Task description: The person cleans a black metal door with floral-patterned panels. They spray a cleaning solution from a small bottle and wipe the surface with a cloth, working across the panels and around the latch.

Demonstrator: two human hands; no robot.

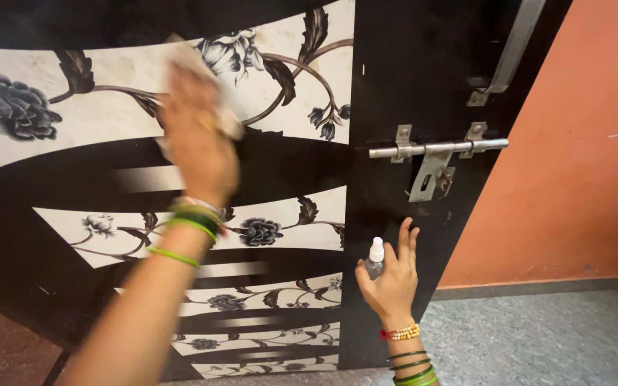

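On door (395, 86) | left hand (198, 139) presses cloth (212, 86) | right hand (391, 282) grips spray bottle (375, 259)

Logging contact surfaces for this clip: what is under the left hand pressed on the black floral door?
A pale crumpled cloth lies between the left hand and the black floral-patterned door, its edges showing above and beside the fingers. The door patch beneath is covered, and motion blur hides the cloth's detail.

Her left hand (198, 139) is raised high at the end of a long outstretched arm, blurred, palm pressed forward with fingers flat. The right hand (389, 279) sits lower, wrist bent back, fingers curled in a grip, index finger pointing upward
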